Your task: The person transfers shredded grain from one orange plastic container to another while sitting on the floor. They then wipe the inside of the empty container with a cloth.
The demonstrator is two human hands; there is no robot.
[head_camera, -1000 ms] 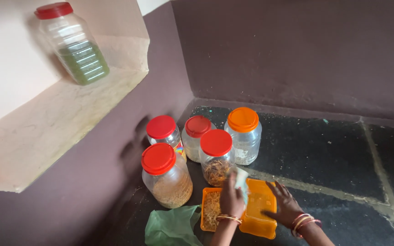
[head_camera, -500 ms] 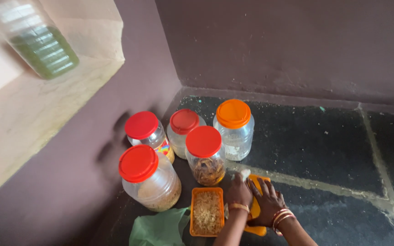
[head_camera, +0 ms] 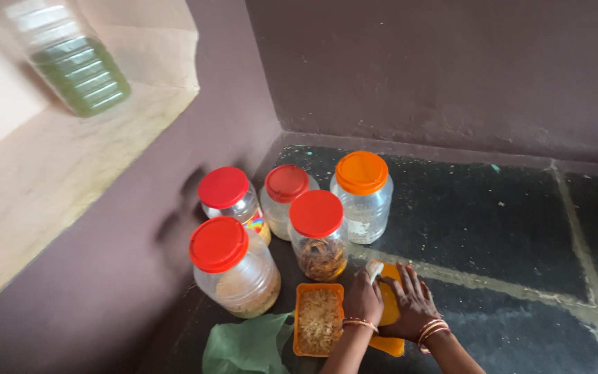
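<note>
Five clear plastic jars stand clustered on a dark stone floor in the corner of a maroon-walled room. Four carry red lids and one, the orange-lidded jar (head_camera: pixel 361 196), stands at the back right. The nearest red-lidded jar (head_camera: pixel 318 235) holds something brown and curled.

Just in front of it lies an open orange box (head_camera: pixel 318 319) filled with pale shredded bits. Beside that box, to its right, lies its flat orange lid (head_camera: pixel 389 308), and both of the person's hands rest on it. The left hand (head_camera: pixel 363 299) curls closed around a small white thing (head_camera: pixel 374 271) at the lid's top edge; what that thing is cannot be told. The right hand (head_camera: pixel 413 303) lies spread flat, fingers wide, pressing on the lid. Both wrists wear bangles.

The step in hand looks like handling the lid beside the filled box. Lifting it would call for a grip at its edges and a steady carry across.

A green bag (head_camera: pixel 247 344) lies crumpled at the lower edge. On a pale ledge at upper left stands a tall jar of green grains (head_camera: pixel 77 66).
</note>
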